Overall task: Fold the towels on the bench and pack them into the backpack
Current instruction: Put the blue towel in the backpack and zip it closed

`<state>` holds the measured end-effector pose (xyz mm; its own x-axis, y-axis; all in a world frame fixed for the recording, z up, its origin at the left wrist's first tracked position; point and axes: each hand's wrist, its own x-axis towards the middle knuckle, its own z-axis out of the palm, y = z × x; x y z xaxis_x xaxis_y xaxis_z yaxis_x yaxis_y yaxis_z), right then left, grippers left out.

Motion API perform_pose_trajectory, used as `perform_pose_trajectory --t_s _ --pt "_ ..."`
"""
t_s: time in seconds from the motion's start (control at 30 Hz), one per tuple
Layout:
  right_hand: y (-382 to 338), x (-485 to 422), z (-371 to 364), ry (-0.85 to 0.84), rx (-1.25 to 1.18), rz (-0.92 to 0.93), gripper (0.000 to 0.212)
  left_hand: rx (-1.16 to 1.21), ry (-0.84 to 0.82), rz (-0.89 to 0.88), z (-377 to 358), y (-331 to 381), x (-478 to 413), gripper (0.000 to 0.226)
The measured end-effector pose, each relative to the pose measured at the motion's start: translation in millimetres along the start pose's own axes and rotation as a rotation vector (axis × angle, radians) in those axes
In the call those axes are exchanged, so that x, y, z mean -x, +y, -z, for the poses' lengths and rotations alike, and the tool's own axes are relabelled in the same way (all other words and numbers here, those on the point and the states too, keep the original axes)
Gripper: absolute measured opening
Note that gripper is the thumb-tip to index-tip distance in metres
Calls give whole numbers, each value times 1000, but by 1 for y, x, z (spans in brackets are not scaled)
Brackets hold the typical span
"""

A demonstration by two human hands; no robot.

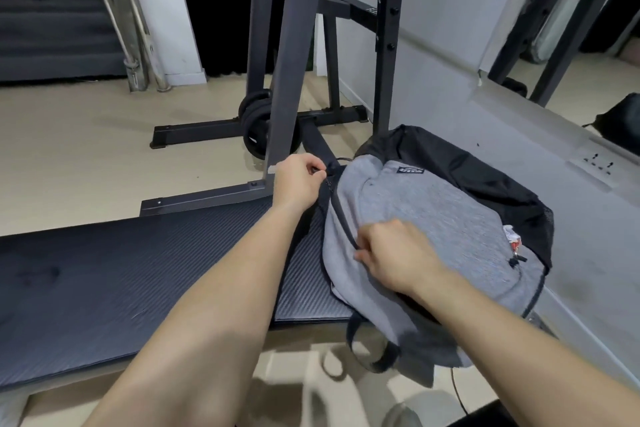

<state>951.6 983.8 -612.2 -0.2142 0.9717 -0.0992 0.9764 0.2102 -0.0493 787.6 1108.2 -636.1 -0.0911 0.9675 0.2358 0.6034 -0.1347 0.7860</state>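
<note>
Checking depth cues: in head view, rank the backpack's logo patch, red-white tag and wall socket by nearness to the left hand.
1. logo patch, right of the left hand.
2. red-white tag, right side of backpack.
3. wall socket, far right.

You can't see inside the backpack [433, 211]; its grey front panel covers the interior. Your R hand [394, 253] curls over the zip line mid-frame w/ fingertips tucked under, so what they pinch is hidden. Your L hand [298, 180] pinches sth small & dark at the bag's upper end, too small to tell pull vs loop. Patch [410, 170] text is unreadable. Straps [367, 347] at bottom centre are blurred. Bench [138, 270] runs off the left edge, and both forearms run off the bottom.
</note>
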Motion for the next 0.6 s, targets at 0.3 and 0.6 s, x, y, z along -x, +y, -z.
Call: perform_pose_trajectory --t_s 0.3,0.6 --pt "-29 -50 26 302 66 -47 47 44 -49 9 -5 -14 -19 5" --pt "-35 -73 17 168 219 -103 25 -33 -31 -17 -14 -25 -35 15"
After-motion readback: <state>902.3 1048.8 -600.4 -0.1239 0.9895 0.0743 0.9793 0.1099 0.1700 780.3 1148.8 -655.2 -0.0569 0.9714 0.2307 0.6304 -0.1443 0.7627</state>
